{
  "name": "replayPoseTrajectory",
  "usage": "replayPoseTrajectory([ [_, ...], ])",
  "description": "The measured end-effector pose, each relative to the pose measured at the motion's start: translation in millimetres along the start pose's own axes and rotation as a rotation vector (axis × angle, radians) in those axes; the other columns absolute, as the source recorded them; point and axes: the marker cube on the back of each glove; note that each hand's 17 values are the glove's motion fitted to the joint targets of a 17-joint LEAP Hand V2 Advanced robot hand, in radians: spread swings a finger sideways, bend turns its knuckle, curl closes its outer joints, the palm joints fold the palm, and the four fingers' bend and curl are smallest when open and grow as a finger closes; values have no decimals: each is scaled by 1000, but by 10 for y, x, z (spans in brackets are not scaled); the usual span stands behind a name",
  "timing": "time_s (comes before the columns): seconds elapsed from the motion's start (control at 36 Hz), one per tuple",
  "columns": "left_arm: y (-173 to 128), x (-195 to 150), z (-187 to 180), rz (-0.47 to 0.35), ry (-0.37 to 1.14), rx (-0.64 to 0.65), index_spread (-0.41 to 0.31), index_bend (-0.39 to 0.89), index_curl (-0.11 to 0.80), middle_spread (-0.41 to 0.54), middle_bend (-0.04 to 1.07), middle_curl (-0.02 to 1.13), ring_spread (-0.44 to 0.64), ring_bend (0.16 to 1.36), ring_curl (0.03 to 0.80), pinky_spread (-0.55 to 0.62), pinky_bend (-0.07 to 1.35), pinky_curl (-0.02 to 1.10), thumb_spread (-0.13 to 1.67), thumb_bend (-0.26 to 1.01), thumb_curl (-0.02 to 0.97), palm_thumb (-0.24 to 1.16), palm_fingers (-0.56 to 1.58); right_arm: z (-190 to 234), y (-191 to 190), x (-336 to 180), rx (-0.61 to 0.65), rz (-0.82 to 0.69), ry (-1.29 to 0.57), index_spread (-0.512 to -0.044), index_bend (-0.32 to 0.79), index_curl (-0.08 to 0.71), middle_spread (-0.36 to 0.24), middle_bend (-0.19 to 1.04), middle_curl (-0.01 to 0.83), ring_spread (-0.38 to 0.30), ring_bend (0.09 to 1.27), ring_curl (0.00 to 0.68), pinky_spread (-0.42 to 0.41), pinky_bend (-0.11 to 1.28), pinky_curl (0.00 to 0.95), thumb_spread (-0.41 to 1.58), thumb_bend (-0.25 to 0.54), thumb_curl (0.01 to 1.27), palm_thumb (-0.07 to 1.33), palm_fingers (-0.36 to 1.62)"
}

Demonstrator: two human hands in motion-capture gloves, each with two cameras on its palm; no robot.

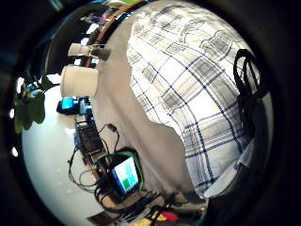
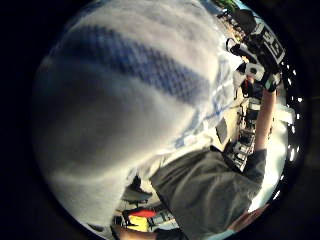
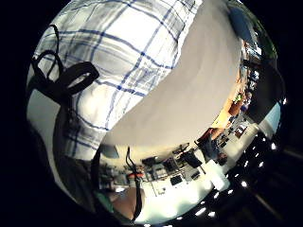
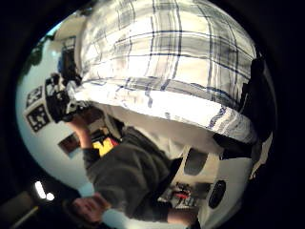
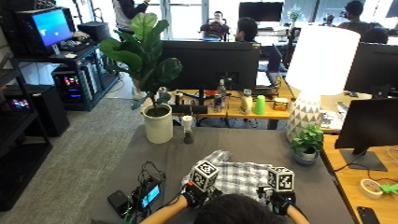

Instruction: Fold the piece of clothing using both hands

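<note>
**Both hands at the near edge of the checked shirt**

Nearest me, my head hides my wrists and the shirt's near edge. My left hand point(image 5: 198, 193) and right hand point(image 5: 278, 198) sit at the near side of the checked shirt point(image 5: 239, 177), which lies bunched on the grey table point(image 5: 249, 144). The palm views are filled with plaid cloth, with dark fingers point(image 3: 66, 82) curled over a fold, so both hands look to be gripping the shirt. Further left sits a small screen device point(image 5: 148, 195). Beyond stand a potted plant point(image 5: 155, 122), a small succulent point(image 5: 306, 147) and a lamp point(image 5: 317, 70).
</note>
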Motion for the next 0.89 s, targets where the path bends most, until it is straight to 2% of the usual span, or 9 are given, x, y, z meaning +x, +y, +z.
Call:
replayPoseTrajectory([
  [0.11, 250, 59, -275, 43, 35, -49, -280, 210, 462, -315, 515, 552, -340, 784, 472, -347, 589, 486, 1637, 444, 431, 618, 1198, -212, 259, -119, -29, -34, 22, -257, 258, 459, -153, 354, 538, -241, 527, 490, -241, 443, 433, 398, 3, 647, 1090, 1287],
  [0.22, 341, -46, -775, 10, 33, -28, -282, 202, 480, -320, 518, 570, -342, 784, 480, -352, 588, 494, 1632, 469, 449, 608, 1198, -749, 463, -209, 45, -19, 66, -256, 271, 484, -157, 363, 547, -245, 537, 497, -248, 459, 440, 342, -14, 666, 1094, 1289],
  [0.33, 108, -303, -1175, -98, 10, 43, -284, 196, 495, -323, 509, 585, -346, 787, 487, -358, 595, 500, 1625, 493, 467, 596, 1201, -1296, 399, -208, 154, 44, 76, -255, 273, 502, -158, 375, 554, -246, 546, 503, -255, 472, 445, 296, -19, 680, 1096, 1288],
  [0.42, -241, -537, -1343, -191, -6, 68, -284, 192, 505, -326, 511, 597, -347, 785, 490, -359, 591, 503, 1624, 510, 480, 586, 1202, -1603, 99, -101, 191, 122, 68, -255, 279, 516, -160, 384, 560, -246, 550, 506, -257, 473, 447, 267, -23, 689, 1091, 1288],
  [0.47, -532, -689, -1327, -240, -17, 48, -288, 190, 511, -327, 509, 604, -347, 785, 493, -365, 589, 503, 1622, 524, 489, 585, 1201, -1692, -166, -5, 156, 212, 49, -254, 277, 523, -161, 389, 562, -246, 556, 508, -259, 474, 448, 247, -23, 695, 1091, 1288],
  [0.53, -788, -801, -1231, -283, -27, 3, -289, 190, 516, -328, 507, 611, -348, 786, 496, -366, 583, 502, 1620, 534, 494, 577, 1198, -1672, -374, 49, 62, 335, 15, -253, 280, 532, -161, 396, 565, -246, 557, 510, -259, 475, 448, 231, -23, 700, 1092, 1287],
  [0.58, -870, -814, -1151, -331, -36, -56, -293, 190, 522, -329, 507, 618, -348, 788, 498, -364, 570, 499, 1619, 544, 501, 571, 1194, -1602, -472, -1, 19, 383, -10, -257, 284, 539, -162, 398, 567, -246, 561, 513, -258, 476, 449, 219, -23, 705, 1091, 1286],
  [0.78, -916, -779, -700, -450, -57, -274, -288, 181, 537, -327, 491, 638, -347, 775, 503, -364, 552, 496, 1621, 577, 521, 531, 1170, -1266, -802, -129, 119, 317, 28, -258, 286, 562, -160, 414, 575, -243, 564, 517, -256, 473, 451, 188, -22, 719, 1090, 1267],
  [0.89, -972, -911, -602, -496, -100, -196, -272, 138, 522, -320, 454, 631, -342, 734, 491, -351, 509, 484, 1607, 568, 506, 466, 1063, -1186, -845, -20, 225, 366, 81, -265, 258, 566, -159, 391, 572, -242, 551, 516, -249, 466, 451, 235, -27, 727, 1076, 1156],
])
